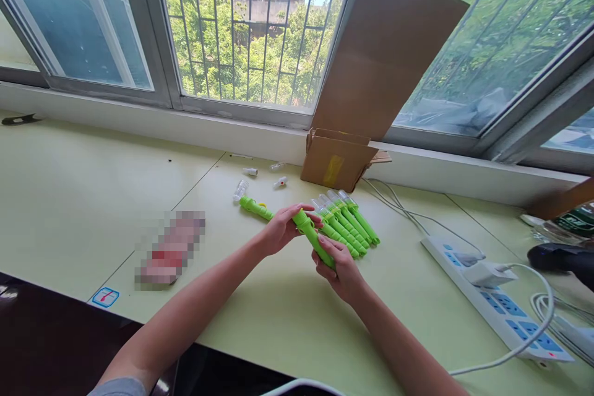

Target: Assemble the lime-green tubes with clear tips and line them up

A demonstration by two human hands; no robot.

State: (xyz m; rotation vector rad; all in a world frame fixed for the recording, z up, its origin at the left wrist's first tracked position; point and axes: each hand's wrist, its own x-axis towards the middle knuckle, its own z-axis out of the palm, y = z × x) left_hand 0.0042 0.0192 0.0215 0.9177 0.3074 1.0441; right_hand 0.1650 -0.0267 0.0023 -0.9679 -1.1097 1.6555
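Observation:
Both hands hold one green plastic tube-shaped piece (312,236) over the pale green table (288,315). My left hand (281,230) grips its upper end with fingers curled round it. My right hand (341,269) is closed on its lower end. Just behind lies a row of several like green pieces with clear tips (347,223), side by side. Another green piece (255,207) lies alone to the left, next to a small clear cap (240,190).
A small open cardboard box (336,158) and a leaning cardboard sheet (390,52) stand at the window sill. A white power strip (499,297) with a plugged charger and cables lies at right. Small clear parts (277,174) sit near the sill. A blurred object (171,247) lies at left.

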